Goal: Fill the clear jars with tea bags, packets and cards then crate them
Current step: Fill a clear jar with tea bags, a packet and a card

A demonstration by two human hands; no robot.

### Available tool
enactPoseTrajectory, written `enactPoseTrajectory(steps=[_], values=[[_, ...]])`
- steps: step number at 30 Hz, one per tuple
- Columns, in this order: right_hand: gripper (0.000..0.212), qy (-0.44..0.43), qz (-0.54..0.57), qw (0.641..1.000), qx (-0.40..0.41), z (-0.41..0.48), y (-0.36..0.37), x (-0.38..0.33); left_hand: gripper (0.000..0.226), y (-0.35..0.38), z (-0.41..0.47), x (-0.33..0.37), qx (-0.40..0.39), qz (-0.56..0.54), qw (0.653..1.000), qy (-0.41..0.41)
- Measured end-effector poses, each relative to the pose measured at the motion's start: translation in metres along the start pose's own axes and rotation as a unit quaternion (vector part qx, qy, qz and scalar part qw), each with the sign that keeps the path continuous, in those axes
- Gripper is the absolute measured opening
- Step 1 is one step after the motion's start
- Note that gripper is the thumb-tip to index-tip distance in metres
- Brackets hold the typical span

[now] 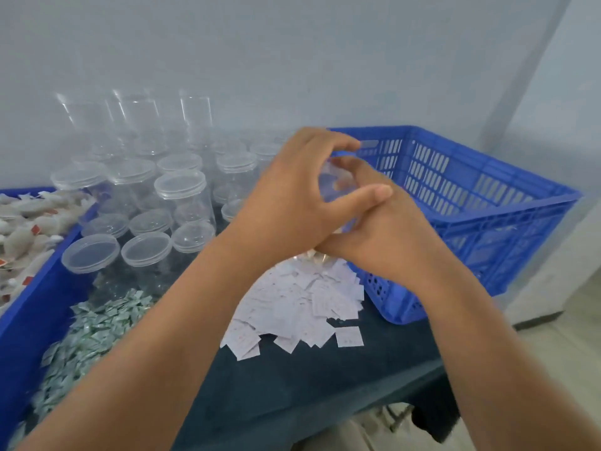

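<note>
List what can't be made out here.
Head view:
clear jar: mostly covered by left hand and right hand; contents and lid unclear.
cards: print too small to read.
tea-bag bin: cut off by left edge.
rear jars: blurred, count unclear.

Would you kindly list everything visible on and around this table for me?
Table: one, dark teal, under everything.
Jars: many, clear, lidded, back left.
Held jar: one, clear, centre, between both hands.
Crate: one, blue, right.
Bin: one, blue, far left.
Tea bags: many, white, in the bin.
Packets: pile, green, front left.
Cards: pile, white, centre.
Left hand: one, grips the held jar.
Right hand: one, grips the held jar.
</note>
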State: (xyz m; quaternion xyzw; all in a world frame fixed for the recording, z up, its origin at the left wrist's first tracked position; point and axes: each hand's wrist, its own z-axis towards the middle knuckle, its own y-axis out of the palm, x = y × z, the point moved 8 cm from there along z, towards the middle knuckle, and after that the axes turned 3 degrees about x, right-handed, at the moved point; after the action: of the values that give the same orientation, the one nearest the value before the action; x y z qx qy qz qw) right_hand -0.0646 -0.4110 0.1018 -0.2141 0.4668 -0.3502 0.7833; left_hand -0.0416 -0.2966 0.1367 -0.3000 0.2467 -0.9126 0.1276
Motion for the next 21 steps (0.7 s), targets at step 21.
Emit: enactPoseTrajectory(steps=[21], values=[[0.049, 0.274, -0.444, 0.773, -0.360, 0.074, -0.057, 0.217, 0.024, 0.194, 0.070, -0.022, -0.115, 0.073, 0.988, -0.070]])
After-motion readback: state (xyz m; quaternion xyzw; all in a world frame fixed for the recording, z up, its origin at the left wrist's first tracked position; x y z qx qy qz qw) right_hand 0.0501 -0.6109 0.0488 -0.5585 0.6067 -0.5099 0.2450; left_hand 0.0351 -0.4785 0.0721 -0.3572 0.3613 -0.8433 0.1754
